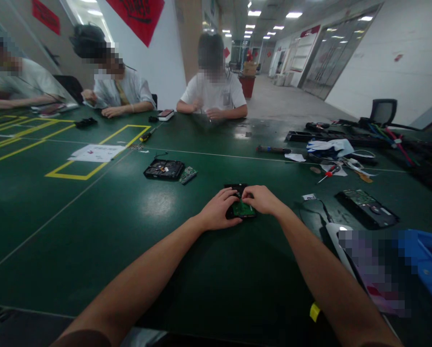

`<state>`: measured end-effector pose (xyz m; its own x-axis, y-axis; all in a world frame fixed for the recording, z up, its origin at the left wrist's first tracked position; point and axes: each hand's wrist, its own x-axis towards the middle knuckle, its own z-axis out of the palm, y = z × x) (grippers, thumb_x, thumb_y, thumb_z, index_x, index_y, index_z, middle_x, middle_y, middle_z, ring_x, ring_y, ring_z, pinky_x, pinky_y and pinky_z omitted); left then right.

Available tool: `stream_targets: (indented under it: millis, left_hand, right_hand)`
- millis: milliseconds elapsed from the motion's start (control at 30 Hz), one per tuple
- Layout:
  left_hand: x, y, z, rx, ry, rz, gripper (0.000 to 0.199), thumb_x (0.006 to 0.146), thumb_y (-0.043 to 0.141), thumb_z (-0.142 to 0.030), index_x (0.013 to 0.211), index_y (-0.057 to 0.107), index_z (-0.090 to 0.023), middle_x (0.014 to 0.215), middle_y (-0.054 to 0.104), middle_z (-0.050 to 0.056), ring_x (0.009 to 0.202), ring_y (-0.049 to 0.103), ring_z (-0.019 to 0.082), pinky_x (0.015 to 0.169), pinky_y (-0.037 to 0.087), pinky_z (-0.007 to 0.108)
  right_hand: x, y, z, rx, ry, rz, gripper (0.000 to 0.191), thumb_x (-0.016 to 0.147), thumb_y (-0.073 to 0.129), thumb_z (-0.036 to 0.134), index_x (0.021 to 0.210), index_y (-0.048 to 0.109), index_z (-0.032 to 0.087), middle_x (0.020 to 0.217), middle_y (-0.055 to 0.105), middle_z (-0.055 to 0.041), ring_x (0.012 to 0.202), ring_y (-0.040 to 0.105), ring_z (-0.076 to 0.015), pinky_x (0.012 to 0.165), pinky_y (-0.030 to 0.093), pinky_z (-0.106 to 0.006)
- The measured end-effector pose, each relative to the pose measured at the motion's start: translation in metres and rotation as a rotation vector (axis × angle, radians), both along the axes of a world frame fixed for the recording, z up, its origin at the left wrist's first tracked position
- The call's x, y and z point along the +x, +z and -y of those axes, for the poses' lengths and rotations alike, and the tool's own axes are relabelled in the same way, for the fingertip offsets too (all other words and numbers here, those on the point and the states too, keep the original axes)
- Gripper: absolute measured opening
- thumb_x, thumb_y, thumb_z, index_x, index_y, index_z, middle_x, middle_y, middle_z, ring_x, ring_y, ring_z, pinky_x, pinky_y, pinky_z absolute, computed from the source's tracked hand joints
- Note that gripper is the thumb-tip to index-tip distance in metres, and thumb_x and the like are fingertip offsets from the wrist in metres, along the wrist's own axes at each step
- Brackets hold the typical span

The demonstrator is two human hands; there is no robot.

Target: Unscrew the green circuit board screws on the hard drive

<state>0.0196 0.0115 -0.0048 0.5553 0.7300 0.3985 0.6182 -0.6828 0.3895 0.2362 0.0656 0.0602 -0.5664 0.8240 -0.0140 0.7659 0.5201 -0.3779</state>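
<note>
A black hard drive (239, 187) with a green circuit board (244, 210) lies on the table in front of me. My left hand (219, 210) grips its left side, thumb at the near edge and fingers over the far part. Over the board, my right hand (261, 199) has its fingers pinched together; whatever is between the fingertips is too small to make out. The hands cover much of the drive. Further left sits an opened drive case (164, 169), with a loose small circuit board (188, 175) beside it.
Another hard drive (368, 207) rests at the right, near a blue bin (427, 265). Behind it are a red screwdriver (328, 174), a glove (330, 147) and cables. A paper sheet (98, 153) and a yellow screwdriver (147, 135) lie left. Several people sit across the table.
</note>
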Motion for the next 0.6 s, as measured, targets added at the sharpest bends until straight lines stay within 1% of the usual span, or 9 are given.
stream_targets:
  millis: [133,267,400,600]
  left_hand:
    - [0.0,0.0017,0.0009,0.006,0.002,0.001,0.067,0.08,0.077,-0.054,0.134,0.057,-0.02,0.15,0.049,0.016,0.147,0.038,0.036,0.124,0.035,0.056]
    - [-0.0001,0.0034,0.0013,0.001,-0.007,0.002,0.067,0.081,0.076,-0.054,0.134,0.057,-0.019,0.151,0.049,0.016,0.148,0.037,0.036,0.123,0.036,0.056]
    - [-0.0004,0.0029,0.001,-0.008,-0.005,0.006,0.067,0.08,0.077,-0.055,0.134,0.057,-0.02,0.151,0.049,0.016,0.148,0.037,0.037,0.123,0.036,0.058]
    - [-0.0007,0.0017,0.0006,-0.003,0.0,-0.004,0.067,0.081,0.076,-0.054,0.134,0.057,-0.02,0.152,0.048,0.015,0.148,0.036,0.036,0.124,0.035,0.057]
  right_hand:
    - [-0.0004,-0.0013,-0.0001,0.003,0.004,-0.007,0.007,0.088,0.071,0.019,0.087,0.076,0.025,0.092,0.077,-0.0004,0.088,0.071,-0.0185,0.08,0.047,-0.028]
    - [-0.0005,-0.002,-0.0001,0.001,0.006,-0.012,0.007,0.088,0.071,0.02,0.086,0.076,0.025,0.092,0.077,-0.0003,0.086,0.071,-0.0183,0.079,0.048,-0.028]
    - [-0.0012,-0.0022,0.0001,0.002,0.006,-0.019,0.007,0.087,0.072,0.019,0.086,0.076,0.025,0.092,0.077,0.0,0.086,0.071,-0.0179,0.078,0.048,-0.028]
    - [0.0004,0.0021,0.0011,0.007,-0.014,-0.025,0.007,0.089,0.07,0.021,0.087,0.075,0.024,0.093,0.077,-0.0002,0.084,0.07,-0.0175,0.076,0.048,-0.028]
